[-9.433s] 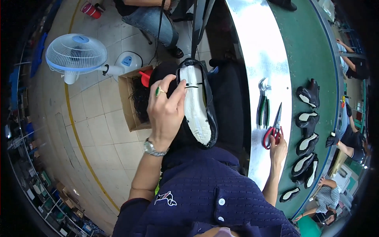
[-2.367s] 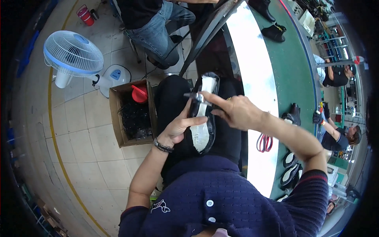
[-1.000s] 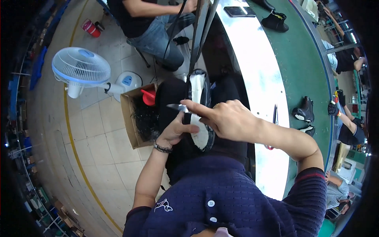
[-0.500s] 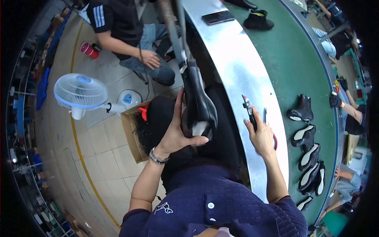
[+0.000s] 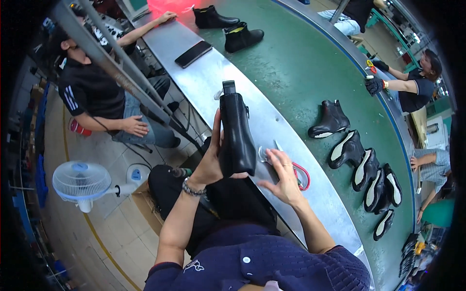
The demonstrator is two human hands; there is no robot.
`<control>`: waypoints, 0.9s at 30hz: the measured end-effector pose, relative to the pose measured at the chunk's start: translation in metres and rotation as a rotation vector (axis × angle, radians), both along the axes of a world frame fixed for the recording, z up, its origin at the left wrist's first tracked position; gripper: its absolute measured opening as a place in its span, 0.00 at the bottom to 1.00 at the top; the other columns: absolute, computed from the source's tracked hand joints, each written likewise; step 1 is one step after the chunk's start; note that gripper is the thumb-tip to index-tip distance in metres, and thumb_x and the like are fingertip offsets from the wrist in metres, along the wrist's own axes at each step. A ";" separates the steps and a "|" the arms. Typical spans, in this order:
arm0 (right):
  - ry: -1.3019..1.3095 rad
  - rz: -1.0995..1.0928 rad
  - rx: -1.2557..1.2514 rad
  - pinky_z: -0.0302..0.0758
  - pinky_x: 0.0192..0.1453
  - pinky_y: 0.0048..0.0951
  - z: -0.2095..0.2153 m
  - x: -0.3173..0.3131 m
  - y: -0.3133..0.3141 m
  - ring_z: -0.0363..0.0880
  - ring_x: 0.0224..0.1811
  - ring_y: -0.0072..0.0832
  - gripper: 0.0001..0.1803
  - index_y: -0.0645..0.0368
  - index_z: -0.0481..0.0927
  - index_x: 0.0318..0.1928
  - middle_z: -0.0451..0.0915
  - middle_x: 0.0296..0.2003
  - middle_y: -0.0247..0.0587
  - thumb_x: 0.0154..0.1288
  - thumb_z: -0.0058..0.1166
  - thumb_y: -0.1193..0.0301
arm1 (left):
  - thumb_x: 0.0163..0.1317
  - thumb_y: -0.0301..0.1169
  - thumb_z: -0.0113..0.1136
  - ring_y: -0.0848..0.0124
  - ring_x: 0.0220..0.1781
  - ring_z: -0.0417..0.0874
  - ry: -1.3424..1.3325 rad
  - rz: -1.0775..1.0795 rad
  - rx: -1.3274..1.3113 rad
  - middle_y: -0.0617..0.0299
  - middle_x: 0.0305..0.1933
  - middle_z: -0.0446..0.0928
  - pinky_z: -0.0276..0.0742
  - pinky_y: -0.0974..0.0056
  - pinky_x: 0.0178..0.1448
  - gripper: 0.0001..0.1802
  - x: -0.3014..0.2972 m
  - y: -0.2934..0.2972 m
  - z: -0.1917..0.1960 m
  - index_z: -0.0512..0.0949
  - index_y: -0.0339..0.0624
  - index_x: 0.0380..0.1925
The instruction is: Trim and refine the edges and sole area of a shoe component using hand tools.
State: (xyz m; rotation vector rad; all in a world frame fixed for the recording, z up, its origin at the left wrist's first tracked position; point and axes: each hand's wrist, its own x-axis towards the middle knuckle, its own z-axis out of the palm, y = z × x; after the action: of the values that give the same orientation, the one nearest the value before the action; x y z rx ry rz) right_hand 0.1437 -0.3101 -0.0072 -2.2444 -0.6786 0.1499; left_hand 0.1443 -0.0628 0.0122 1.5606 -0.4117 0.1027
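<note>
My left hand [image 5: 208, 162] is closed around a black ankle boot [image 5: 238, 133], held up over my lap and the edge of the metal ledge. A dark tab stands up from the top of the boot. My right hand [image 5: 284, 179] is over the ledge, its thumb and fingers apart, just right of the boot's toe. At its fingertips is a small clear, shiny thing [image 5: 262, 154]; I cannot make out what it is. Scissors with red handles [image 5: 303, 177] lie beside that hand, partly hidden by it.
Several black boots with pale soles [image 5: 365, 167] lie on the green belt [image 5: 291, 68]. Two more boots [image 5: 242, 38] stand farther up, near a dark phone [image 5: 193, 53] on the metal ledge [image 5: 320, 194]. A fan [image 5: 81, 180] and a seated person [image 5: 99, 92] are left.
My view has swung toward the belt. The boot has turned in my left hand. My right hand held a small plier-like tool before; that tool no longer shows, and the fingers are spread.
</note>
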 end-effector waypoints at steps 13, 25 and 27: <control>0.107 -0.649 0.775 0.73 0.48 0.21 -0.021 0.131 -0.012 0.76 0.43 0.19 0.25 0.59 0.71 0.62 0.77 0.49 0.37 0.66 0.59 0.69 | 0.65 0.37 0.62 0.63 0.70 0.67 0.276 -0.251 -0.132 0.51 0.68 0.68 0.61 0.57 0.71 0.33 -0.013 0.004 0.090 0.65 0.34 0.67; -0.384 -0.196 0.069 0.67 0.65 0.39 -0.044 0.274 0.118 0.71 0.61 0.46 0.26 0.57 0.73 0.60 0.71 0.59 0.53 0.62 0.61 0.69 | 0.76 0.42 0.31 0.51 0.49 0.81 -0.203 -0.372 -0.880 0.39 0.47 0.80 0.74 0.53 0.55 0.29 0.020 -0.013 0.171 0.74 0.27 0.55; -0.297 -0.185 0.111 0.72 0.59 0.37 -0.047 0.328 0.148 0.76 0.54 0.43 0.27 0.61 0.71 0.61 0.71 0.60 0.52 0.62 0.60 0.69 | 0.76 0.42 0.32 0.52 0.50 0.80 -0.132 -0.439 -0.940 0.40 0.47 0.80 0.72 0.54 0.57 0.29 0.031 -0.005 0.174 0.75 0.27 0.53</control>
State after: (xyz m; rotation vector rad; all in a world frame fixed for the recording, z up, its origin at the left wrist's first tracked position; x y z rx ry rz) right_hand 0.4719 -0.1624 -0.0543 -2.2289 -0.6116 -0.3110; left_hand 0.1748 -0.0674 0.1865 0.5229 -0.6776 0.0447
